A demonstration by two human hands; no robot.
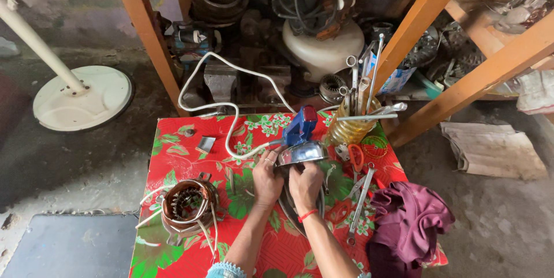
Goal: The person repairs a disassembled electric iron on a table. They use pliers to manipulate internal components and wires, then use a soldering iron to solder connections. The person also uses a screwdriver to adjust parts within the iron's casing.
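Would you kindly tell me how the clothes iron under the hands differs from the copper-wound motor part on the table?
The clothes iron is shiny chrome with a blue handle; the motor stator is brown copper windings in a ring. The iron is held by the left hand and right hand; the stator sits untouched to their left. The iron trails one thick white cord; the stator has several thin pale leads. Both rest on the red floral table.

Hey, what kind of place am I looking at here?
Probably a small appliance repair workshop. Both hands, left hand and right hand, rest on an opened clothes iron; a copper-wound motor stator lies nearby, and a jar of tools stands on the table.
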